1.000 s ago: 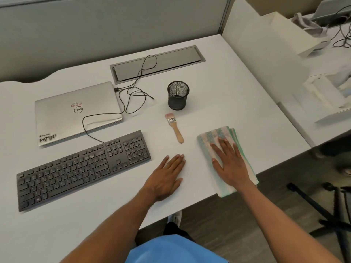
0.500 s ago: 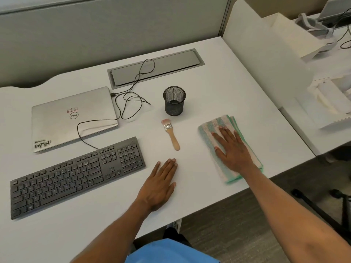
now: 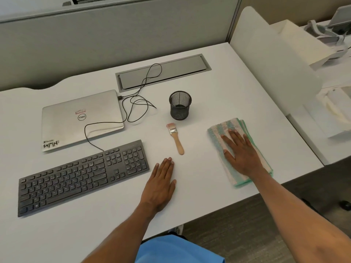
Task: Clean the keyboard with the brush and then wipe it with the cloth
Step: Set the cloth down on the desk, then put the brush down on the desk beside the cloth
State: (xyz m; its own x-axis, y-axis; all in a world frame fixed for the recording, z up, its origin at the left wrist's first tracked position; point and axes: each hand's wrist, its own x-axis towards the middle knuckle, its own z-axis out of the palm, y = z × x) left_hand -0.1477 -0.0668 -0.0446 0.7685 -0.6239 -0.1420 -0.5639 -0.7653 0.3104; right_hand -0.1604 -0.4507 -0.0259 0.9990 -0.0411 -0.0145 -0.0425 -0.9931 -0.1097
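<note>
Right of the keyboard [image 3: 81, 175]: brush [image 3: 175, 138], untouched, handle pointing back at the nearer left hand [image 3: 160, 186], fingers [image 3: 167, 164] straight and empty, just short of it. Farther right, right hand [image 3: 241, 154] flat on the cloth [image 3: 228, 126].

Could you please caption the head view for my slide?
Left hand flat on desk, right hand resting on folded cloth; brush and keyboard untouched.

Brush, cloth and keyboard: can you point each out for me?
brush [image 3: 178, 144], head view, on its wooden handle
cloth [image 3: 222, 126], head view, on its far striped end
keyboard [image 3: 76, 179], head view, on its middle keys
</note>
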